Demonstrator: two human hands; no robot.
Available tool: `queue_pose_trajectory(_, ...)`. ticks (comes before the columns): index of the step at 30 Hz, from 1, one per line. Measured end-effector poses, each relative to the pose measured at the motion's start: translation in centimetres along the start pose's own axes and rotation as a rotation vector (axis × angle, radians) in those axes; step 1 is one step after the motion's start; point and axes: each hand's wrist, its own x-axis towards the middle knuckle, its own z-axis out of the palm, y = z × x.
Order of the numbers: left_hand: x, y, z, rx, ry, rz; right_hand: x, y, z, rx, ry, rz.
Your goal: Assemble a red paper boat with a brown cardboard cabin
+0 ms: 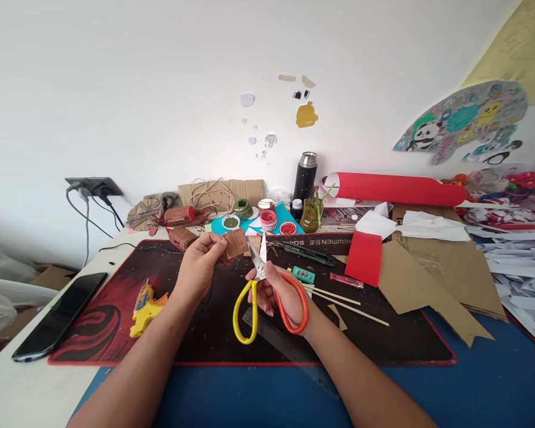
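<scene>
Between the thumb and fingers of my left hand [200,261] is a small brown cardboard piece [236,244], held up above the dark desk mat [169,351]. My right hand [279,291] grips a pair of scissors [259,270] with one yellow and one orange-red handle. Their blades are spread and point up and away from me, with one blade close beside the cardboard's right edge. Whether that blade touches the cardboard I cannot tell. Beneath my right hand a clear ruler [289,351] lies across the mat's front edge.
A yellow glue gun [147,309] and a black phone [60,318] lie at left. Paint jars [268,221] and a black flask [305,178] stand behind. A utility knife [305,252], wooden sticks [348,303], red card [364,258] and cut cardboard [410,279] are at right.
</scene>
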Motion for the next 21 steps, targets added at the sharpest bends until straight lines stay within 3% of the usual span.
queue_pose_trajectory(6, 0.1, -0.1, -0.1, -0.009, 0.002, 0.002, -0.3, -0.5, -0.2, 0.180, -0.148, 0.150)
queue_pose_trajectory(11, 0.1, -0.3, -0.2, -0.024, 0.008, 0.005, -0.7, -1.1, -0.2, 0.269, -0.191, 0.193)
queue_pose_trajectory(21, 0.0, -0.1, -0.2, -0.057, 0.011, 0.013, -0.9, -0.5, 0.8, 0.034, -0.073, -0.015)
